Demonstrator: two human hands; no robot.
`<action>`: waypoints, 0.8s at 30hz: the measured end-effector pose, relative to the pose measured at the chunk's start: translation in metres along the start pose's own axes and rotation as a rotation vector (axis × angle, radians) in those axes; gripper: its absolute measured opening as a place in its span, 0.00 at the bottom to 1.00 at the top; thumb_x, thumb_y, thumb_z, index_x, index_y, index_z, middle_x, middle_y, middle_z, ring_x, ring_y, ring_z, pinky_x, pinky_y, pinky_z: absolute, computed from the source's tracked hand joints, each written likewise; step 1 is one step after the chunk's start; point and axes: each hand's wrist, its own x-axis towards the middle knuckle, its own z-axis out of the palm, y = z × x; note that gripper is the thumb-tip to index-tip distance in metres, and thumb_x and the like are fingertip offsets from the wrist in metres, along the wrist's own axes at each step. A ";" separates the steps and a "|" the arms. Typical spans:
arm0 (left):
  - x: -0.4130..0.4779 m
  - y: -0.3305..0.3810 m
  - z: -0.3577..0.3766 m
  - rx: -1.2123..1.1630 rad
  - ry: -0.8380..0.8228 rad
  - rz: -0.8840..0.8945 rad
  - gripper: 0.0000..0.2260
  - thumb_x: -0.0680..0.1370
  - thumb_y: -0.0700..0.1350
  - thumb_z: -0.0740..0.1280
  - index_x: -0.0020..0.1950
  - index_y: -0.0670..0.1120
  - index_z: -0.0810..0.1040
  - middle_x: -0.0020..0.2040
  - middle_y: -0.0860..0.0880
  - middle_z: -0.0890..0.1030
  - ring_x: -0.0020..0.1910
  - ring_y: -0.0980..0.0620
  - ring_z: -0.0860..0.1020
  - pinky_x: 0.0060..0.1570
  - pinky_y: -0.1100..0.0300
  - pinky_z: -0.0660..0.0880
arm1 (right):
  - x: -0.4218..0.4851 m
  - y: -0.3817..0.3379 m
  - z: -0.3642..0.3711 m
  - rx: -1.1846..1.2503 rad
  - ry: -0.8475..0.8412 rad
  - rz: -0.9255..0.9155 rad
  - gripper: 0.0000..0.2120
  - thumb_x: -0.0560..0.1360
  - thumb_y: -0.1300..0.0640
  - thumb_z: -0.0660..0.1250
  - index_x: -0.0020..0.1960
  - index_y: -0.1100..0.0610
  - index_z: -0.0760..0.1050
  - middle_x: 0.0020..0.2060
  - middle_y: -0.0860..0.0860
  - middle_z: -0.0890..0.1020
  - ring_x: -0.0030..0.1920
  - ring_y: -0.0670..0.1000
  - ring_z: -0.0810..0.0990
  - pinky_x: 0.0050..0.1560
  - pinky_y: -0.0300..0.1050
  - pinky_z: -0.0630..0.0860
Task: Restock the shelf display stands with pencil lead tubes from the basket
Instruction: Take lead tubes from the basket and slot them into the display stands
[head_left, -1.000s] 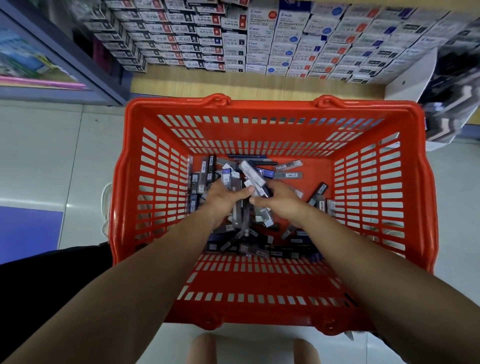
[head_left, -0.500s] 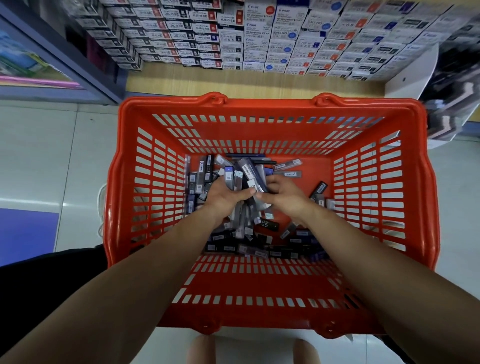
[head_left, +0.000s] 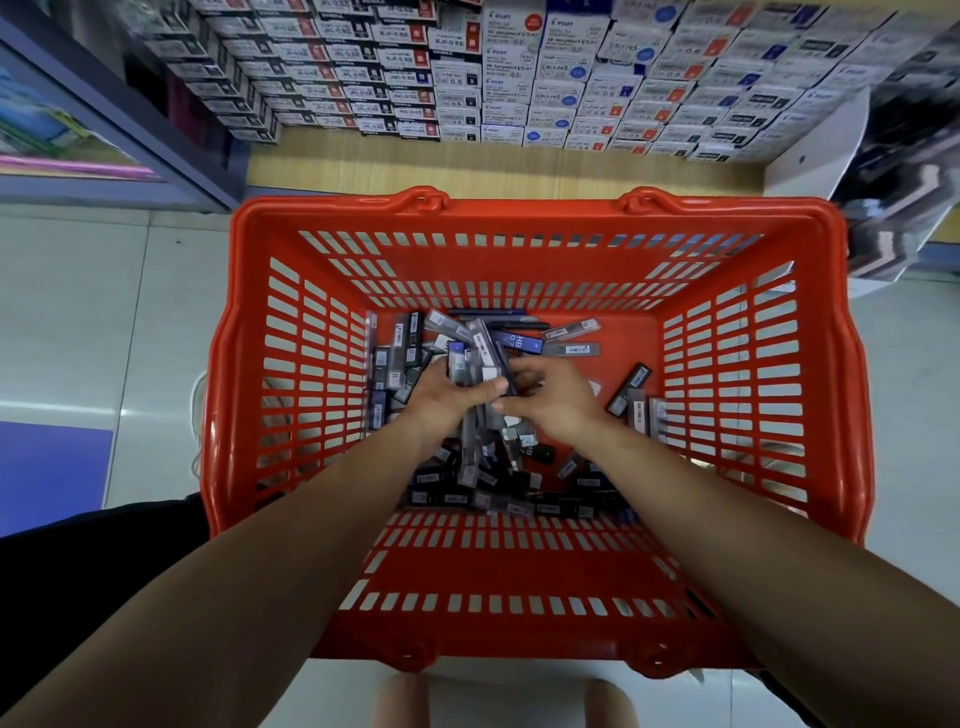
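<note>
**Orange basket: gathering step**

Orange plastic basket (head_left: 519, 218) on the floor, below stacked stock boxes (head_left: 519, 78). Loose pencil lead tubes (head_left: 574, 349) scattered flat across its bottom, pointing every way. Left hand (head_left: 441, 395) closed around a bundle of tubes (head_left: 470, 358), long axes roughly parallel, fanning away toward the basket's far wall. Right hand (head_left: 556, 397) pressed against the left, fingers curled at the bundle; whether pinching a tube, cannot tell.

Step in hand, as judged: collecting a handful. Next move: square the bundle ends, lift clear of the rim, carry to the display stands, none identifiable in view.
</note>
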 end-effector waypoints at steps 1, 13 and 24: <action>0.000 0.001 0.001 -0.008 0.008 -0.022 0.33 0.69 0.50 0.81 0.70 0.44 0.75 0.62 0.48 0.83 0.64 0.45 0.80 0.65 0.47 0.76 | -0.001 -0.002 0.000 -0.013 0.007 -0.014 0.17 0.66 0.56 0.82 0.50 0.42 0.82 0.44 0.46 0.85 0.45 0.47 0.84 0.51 0.51 0.82; 0.009 0.001 -0.001 0.020 0.145 -0.080 0.47 0.65 0.58 0.82 0.74 0.37 0.68 0.67 0.38 0.77 0.65 0.39 0.76 0.66 0.41 0.74 | -0.004 -0.005 -0.006 0.100 -0.032 -0.014 0.17 0.75 0.63 0.73 0.54 0.41 0.79 0.47 0.46 0.83 0.46 0.40 0.83 0.51 0.42 0.77; 0.013 -0.001 -0.014 0.064 0.182 -0.074 0.38 0.70 0.54 0.80 0.72 0.40 0.68 0.46 0.57 0.71 0.48 0.53 0.72 0.48 0.58 0.68 | -0.005 0.002 -0.011 -0.336 0.122 -0.003 0.15 0.75 0.55 0.73 0.61 0.50 0.80 0.53 0.45 0.82 0.52 0.47 0.80 0.47 0.37 0.73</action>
